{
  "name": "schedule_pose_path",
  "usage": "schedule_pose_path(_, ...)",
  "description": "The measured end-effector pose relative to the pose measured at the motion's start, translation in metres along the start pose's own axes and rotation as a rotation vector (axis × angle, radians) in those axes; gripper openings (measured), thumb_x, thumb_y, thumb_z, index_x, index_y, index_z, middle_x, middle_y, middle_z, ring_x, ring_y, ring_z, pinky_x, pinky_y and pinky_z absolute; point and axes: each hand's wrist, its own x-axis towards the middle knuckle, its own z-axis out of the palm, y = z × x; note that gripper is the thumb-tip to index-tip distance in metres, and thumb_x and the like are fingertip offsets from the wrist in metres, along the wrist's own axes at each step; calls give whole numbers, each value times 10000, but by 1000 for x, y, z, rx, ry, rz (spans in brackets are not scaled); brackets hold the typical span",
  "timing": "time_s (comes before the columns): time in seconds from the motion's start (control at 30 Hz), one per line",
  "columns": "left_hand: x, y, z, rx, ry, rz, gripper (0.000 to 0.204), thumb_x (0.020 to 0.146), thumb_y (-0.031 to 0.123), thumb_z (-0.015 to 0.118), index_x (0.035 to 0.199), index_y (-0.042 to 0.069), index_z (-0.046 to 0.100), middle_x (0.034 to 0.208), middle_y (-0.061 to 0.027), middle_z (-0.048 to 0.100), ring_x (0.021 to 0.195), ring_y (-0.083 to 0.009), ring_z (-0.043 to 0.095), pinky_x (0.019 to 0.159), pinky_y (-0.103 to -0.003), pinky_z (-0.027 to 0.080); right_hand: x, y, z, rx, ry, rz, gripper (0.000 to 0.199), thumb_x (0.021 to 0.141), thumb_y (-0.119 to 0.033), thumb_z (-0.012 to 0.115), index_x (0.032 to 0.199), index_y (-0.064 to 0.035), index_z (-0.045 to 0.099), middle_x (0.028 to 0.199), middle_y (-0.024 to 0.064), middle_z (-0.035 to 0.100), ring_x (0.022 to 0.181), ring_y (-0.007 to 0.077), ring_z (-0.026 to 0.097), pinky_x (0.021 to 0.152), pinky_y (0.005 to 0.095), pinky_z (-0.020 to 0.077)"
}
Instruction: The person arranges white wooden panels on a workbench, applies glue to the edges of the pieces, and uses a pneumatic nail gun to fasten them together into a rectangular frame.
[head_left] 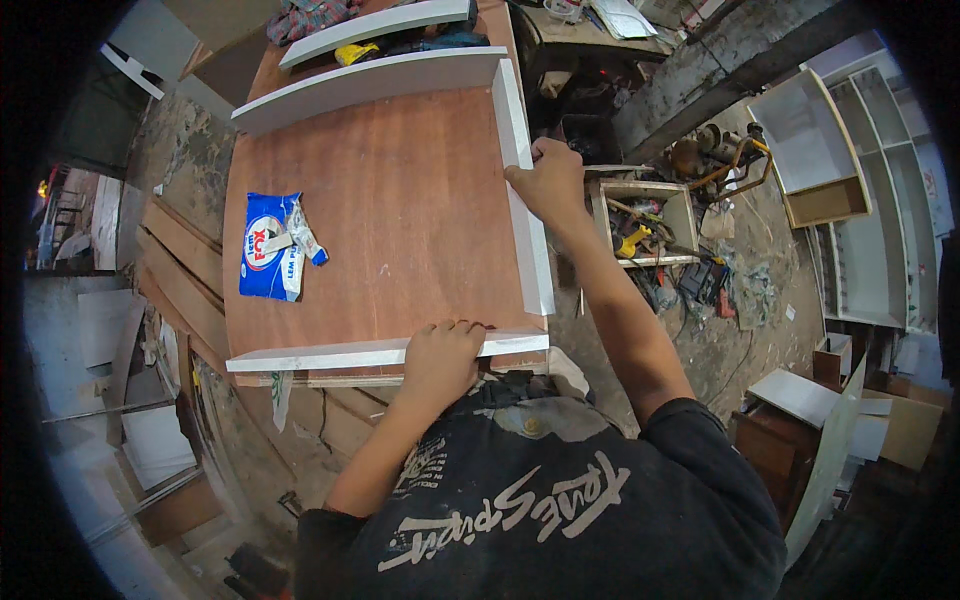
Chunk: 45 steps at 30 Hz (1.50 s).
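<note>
Here, in the head view: left hand [443, 352] pressed palm-down, fingers curled over the near white strip [385, 354] along the front edge of the brown panel [400, 210]. Right hand [548, 183] closed around the side white strip [522, 190], gripping it on the panel's right edge, well up from the corner where the two strips meet.

To do well: keep both strips flush with the panel's edges, hold the near-right corner tight, press down evenly rather than only at one end. Whether the corner joint is fully closed cannot be told, probably nearly so.

Edges and room: right of the panel a drop to the floor, with an open wooden toolbox [645, 220] close under the right forearm. Blue-and-white glue pouch [270, 245] lying on the panel, well clear of both hands. Far white strip [370, 85] along the back edge, untouched. Wide bare stretch mid-panel for sliding inward; little room outward on the surface's right.
</note>
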Motion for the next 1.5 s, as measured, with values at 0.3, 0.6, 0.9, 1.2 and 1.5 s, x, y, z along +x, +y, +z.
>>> schedule_pose_path(0.3,21,-12,-12,-41,-18,21,309,751,186,718,1032,58,713,904,-109,714,871,-284,703,759,-413,562,4,-3,9,-8,13,-8,306,679,-247,803,811,6,692,831,218,709,801,400,703,765,473,557)
schedule_pose_path(0.6,25,-16,-10,-20,-31,74,312,753,192,719,1041,73,717,895,-113,711,861,-289,704,749,-418,563,9,4,17,-7,20,12,314,667,-245,804,825,7,704,828,200,715,792,365,709,771,443,557)
schedule_pose_path(0.9,37,-24,-15,30,-94,85,354,670,161,760,1016,110,706,913,-109,727,860,-301,689,707,-435,552,8,-2,10,1,-10,29,317,673,-237,797,805,15,658,846,251,703,857,433,707,798,504,565)
schedule_pose_path(1.2,41,-18,-17,-42,-80,20,312,721,190,748,1020,105,727,907,-93,716,847,-285,702,699,-448,559,8,0,14,13,36,46,305,679,-234,789,786,16,652,831,253,702,844,436,705,795,503,563)
schedule_pose_path(1.5,43,-21,-11,-24,-45,-66,329,709,191,752,1035,147,748,912,-93,722,843,-314,694,712,-456,554,17,0,17,26,7,82,332,696,-253,802,834,9,652,850,242,702,860,417,703,787,488,556)
